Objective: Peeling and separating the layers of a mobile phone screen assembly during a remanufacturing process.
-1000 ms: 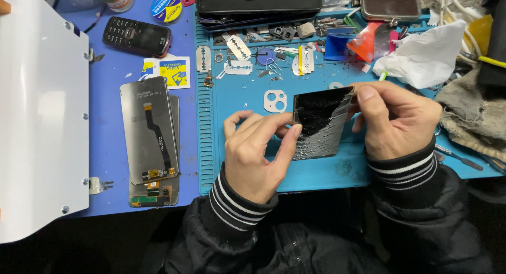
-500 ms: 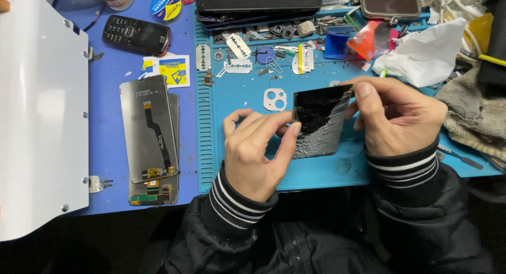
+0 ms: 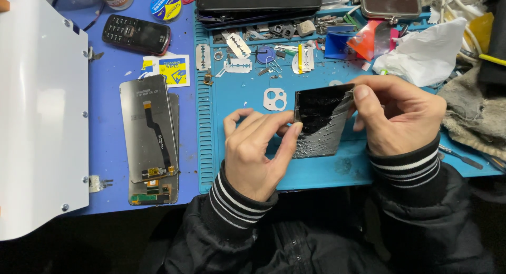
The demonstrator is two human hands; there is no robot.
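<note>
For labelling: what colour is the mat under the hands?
Light blue work mat, seen best in the head view.

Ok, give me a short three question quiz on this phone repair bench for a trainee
1. True or false: both hands grip the black glass panel.
2. Which lies left of the teal mat, on the blue surface? A) two screen assemblies with flex cables B) razor blades C) white crumpled tissue
3. Fill in: the white part with two round holes, just left of the panel, is a camera ____.

Key
1. True: the left hand pinches its left edge, the right hand its top right corner.
2. A, the screen assemblies.
3. Frame: the camera frame.
</note>
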